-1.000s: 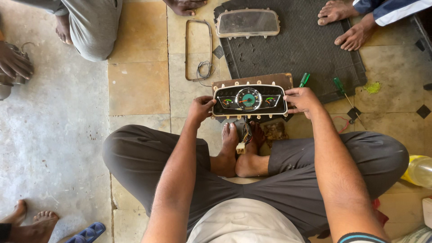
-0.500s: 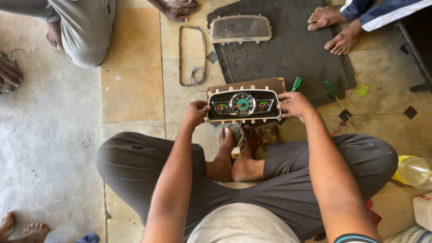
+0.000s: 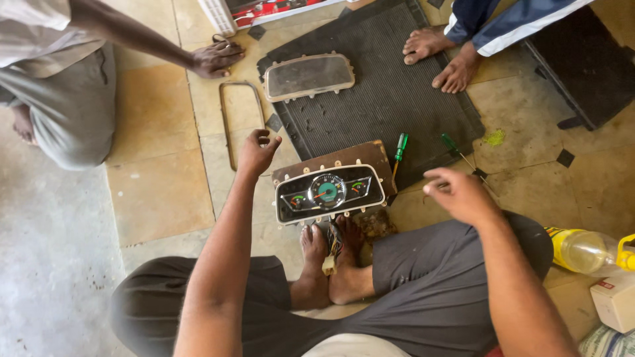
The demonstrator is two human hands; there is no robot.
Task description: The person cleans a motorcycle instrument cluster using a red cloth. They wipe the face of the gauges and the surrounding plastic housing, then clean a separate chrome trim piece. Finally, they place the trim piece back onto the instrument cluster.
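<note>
I sit cross-legged on the floor, and both my hands are off the gauge cluster (image 3: 329, 192), which stands tilted between them, its lower edge against my bare feet (image 3: 329, 261). A bundle of wires (image 3: 333, 246) with a pale plug hangs from its underside, between my feet.

My left hand (image 3: 256, 151) hovers up and to the left of the cluster, empty, its fingers loosely curled. It is near the cluster's top left corner but not touching it. Just left of this hand a thin metal bezel frame (image 3: 241, 119) lies flat on the tiles.

My right hand (image 3: 458, 192) hangs to the right of the cluster, also empty, fingers half bent with the thumb towards the cluster, and well apart from it. Just beyond this hand lie two green-handled screwdrivers: one (image 3: 400, 148) between the hand and the cluster's top right corner, the other (image 3: 456, 149) straight ahead of my knuckles on the edge of a black ribbed mat (image 3: 397, 92).

A brown board (image 3: 357, 156) lies behind the cluster. Farther out on the mat rests a clear lens cover (image 3: 309, 76).

Another person's hand (image 3: 215, 58) rests on the tiles beyond my left hand, and someone else's feet (image 3: 440, 56) stand on the mat beyond my right. A yellow bottle (image 3: 582, 250) lies out past my right forearm.
</note>
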